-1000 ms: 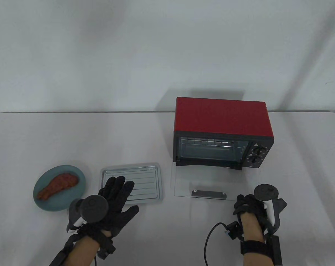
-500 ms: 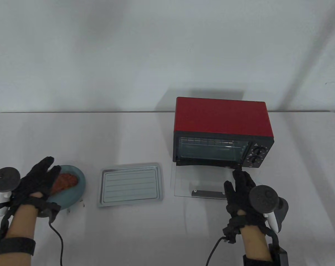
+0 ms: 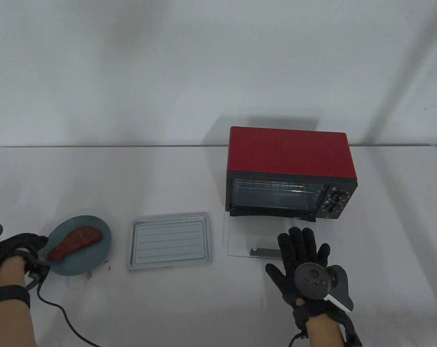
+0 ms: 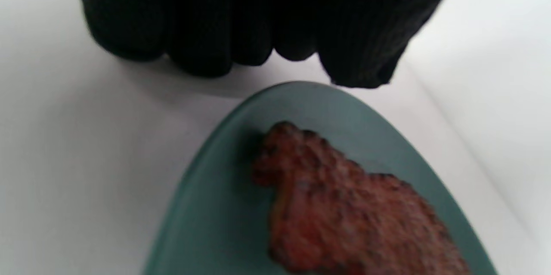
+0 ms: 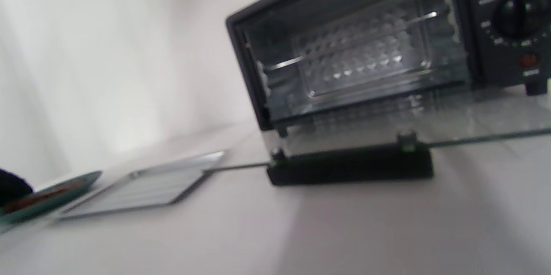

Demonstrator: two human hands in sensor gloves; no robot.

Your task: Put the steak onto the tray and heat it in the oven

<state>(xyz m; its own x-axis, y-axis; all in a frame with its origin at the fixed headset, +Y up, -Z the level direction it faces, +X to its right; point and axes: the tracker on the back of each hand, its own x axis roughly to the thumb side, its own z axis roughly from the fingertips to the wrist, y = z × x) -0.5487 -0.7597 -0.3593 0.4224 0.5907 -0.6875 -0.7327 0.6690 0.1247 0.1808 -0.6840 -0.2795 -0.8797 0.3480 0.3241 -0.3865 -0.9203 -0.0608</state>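
While the steak still lies on its plate, nothing is cooking yet. The biggest thing on the table point(image 3: 189, 307) is the red oven point(image 3: 290, 170), and it is my landmark. Its glass door point(image 3: 240, 235) hangs open and lies flat in front of it. The silver tray point(image 3: 169, 241) sits to the left of the oven, apart from the door, with nothing in it. Farther left of the oven is the green plate point(image 3: 91, 258), and the steak point(image 3: 75, 243) rests on it.

The right hand point(image 3: 305, 264) is in front of the oven, fingers spread out flat, holding nothing. Its fingertips lie over the door's dark handle point(image 3: 265, 253). The left hand point(image 3: 17, 247) is the farthest thing left of the oven, by the plate's edge. Its fingers are curled up, but I cannot tell if they grip the plate.

What could go wrong? The right hand could lean on the glass door and tip the oven. If the left hand lifts the plate unevenly, the steak could slide off onto the table and miss the tray.
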